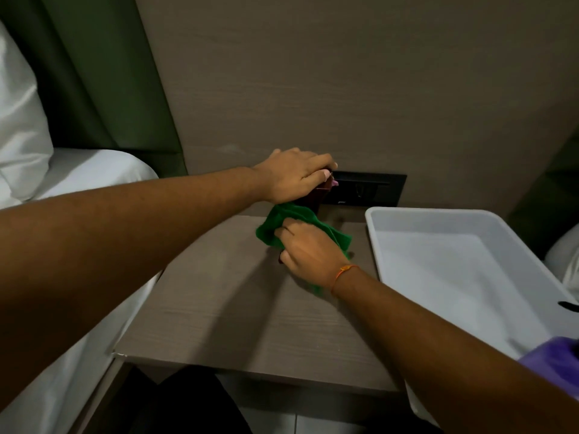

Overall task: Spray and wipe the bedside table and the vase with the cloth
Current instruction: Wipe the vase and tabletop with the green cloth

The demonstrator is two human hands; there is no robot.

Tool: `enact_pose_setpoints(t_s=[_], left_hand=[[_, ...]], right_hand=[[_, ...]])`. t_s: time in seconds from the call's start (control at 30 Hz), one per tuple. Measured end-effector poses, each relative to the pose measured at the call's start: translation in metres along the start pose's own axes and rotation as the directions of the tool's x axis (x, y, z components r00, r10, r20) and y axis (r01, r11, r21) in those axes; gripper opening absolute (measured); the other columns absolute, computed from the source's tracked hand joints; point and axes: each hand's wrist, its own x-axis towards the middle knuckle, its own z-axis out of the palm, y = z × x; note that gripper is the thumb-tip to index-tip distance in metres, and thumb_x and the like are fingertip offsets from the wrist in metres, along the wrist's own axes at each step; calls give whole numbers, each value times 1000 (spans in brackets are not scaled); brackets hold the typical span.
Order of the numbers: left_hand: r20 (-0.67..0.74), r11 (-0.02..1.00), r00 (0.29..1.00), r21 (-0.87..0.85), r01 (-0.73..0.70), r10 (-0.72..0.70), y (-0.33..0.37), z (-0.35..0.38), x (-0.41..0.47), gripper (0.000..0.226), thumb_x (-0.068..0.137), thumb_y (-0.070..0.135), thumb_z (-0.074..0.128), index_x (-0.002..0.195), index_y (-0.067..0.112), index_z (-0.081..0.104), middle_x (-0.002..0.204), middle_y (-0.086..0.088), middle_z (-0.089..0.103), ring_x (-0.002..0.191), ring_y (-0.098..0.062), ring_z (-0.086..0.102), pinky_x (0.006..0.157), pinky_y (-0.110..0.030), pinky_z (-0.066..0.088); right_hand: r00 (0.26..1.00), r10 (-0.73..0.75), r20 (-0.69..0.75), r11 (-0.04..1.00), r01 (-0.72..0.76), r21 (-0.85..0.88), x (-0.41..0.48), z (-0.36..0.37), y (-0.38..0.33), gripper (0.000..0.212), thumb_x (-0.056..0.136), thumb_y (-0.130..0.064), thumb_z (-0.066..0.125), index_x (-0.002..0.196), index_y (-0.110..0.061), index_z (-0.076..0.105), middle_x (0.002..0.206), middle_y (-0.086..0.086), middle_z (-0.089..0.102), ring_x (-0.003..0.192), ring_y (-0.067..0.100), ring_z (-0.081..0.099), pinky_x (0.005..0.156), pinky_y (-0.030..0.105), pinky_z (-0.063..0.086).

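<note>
A dark brown vase [317, 195] stands at the back of the grey wood bedside table [238, 311], close to the wall. My left hand [294, 175] grips the vase from above and covers its top. My right hand [308, 250] holds a bunched green cloth [294, 225] pressed against the lower side of the vase. Most of the vase is hidden by the hand and the cloth. No spray bottle is in view.
A white plastic tray [463, 267] sits on the right part of the table, overhanging its edge. A black socket panel [369, 189] is on the wall behind the vase. A bed with white sheets [78, 180] lies to the left.
</note>
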Motion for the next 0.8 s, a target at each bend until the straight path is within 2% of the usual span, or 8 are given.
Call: enact_pose_setpoints(t_s=[0.13, 0.23, 0.37, 0.47, 0.53, 0.67, 0.73, 0.8], left_hand=[[-1, 1000, 1000, -12, -2, 2, 2, -1, -3, 56, 104, 53, 23, 148, 31, 50, 149, 0, 62, 130, -30, 55, 104, -57, 42], [15, 1000, 1000, -14, -4, 5, 1, -2, -2, 57, 104, 53, 23, 149, 31, 48, 149, -1, 61, 129, -29, 55, 104, -57, 42], [16, 1000, 1000, -9, -8, 8, 0, -1, -1, 55, 105, 53, 24, 149, 31, 49, 149, -1, 61, 129, -30, 55, 103, -57, 42], [3, 1000, 1000, 0, -2, 2, 0, -1, -3, 55, 105, 53, 23, 148, 31, 49, 151, 0, 61, 129, -31, 55, 105, -59, 43], [8, 1000, 1000, 2, -3, 3, 1, -2, -3, 56, 105, 53, 23, 149, 31, 49, 151, -1, 60, 130, -32, 55, 105, -59, 43], [-3, 1000, 1000, 25, 4, -4, 1, -1, -3, 57, 103, 54, 23, 150, 32, 48, 150, -2, 61, 128, -34, 56, 103, -58, 44], [-9, 1000, 1000, 21, 3, -3, 0, 0, -2, 58, 103, 55, 22, 150, 33, 48, 151, -1, 61, 128, -34, 56, 102, -56, 43], [-9, 1000, 1000, 11, -1, 1, -1, 1, -1, 58, 104, 56, 22, 150, 34, 48, 151, 0, 60, 128, -32, 55, 100, -54, 42]], right_hand=[[962, 71, 262, 967, -131, 219, 2, 11, -9, 37, 88, -22, 58, 116, -8, 76, 118, 12, 71, 109, 32, 67, 89, 40, 55], [901, 166, 402, 846, -339, 411, 6, 19, -4, 31, 86, -21, 64, 108, -12, 83, 95, 0, 77, 94, 20, 70, 85, 31, 57], [742, 222, 632, 466, -651, 600, 9, 18, 2, 37, 69, -17, 65, 94, 3, 84, 81, -10, 79, 81, 0, 67, 72, 13, 47], [658, 296, 692, 188, -751, 633, 6, 12, 9, 40, 66, -9, 64, 99, 7, 82, 89, 8, 80, 86, 15, 68, 70, 19, 51], [602, 232, 764, -33, -780, 625, -1, 2, 14, 34, 76, -6, 54, 95, 10, 76, 79, 19, 71, 71, 22, 66, 62, 23, 53], [470, 294, 832, -705, -481, 521, -23, -17, 9, 30, 68, 3, 42, 55, 5, 70, 55, 16, 67, 41, 28, 65, 56, 23, 55], [362, 408, 838, -857, -166, 488, -36, -21, 2, 34, 89, -2, 39, 86, 8, 71, 85, 24, 71, 64, 37, 68, 85, 37, 55], [288, 500, 817, -866, 144, 479, -42, -29, 1, 29, 93, -7, 39, 99, 2, 66, 101, 23, 66, 81, 39, 63, 96, 47, 50]])
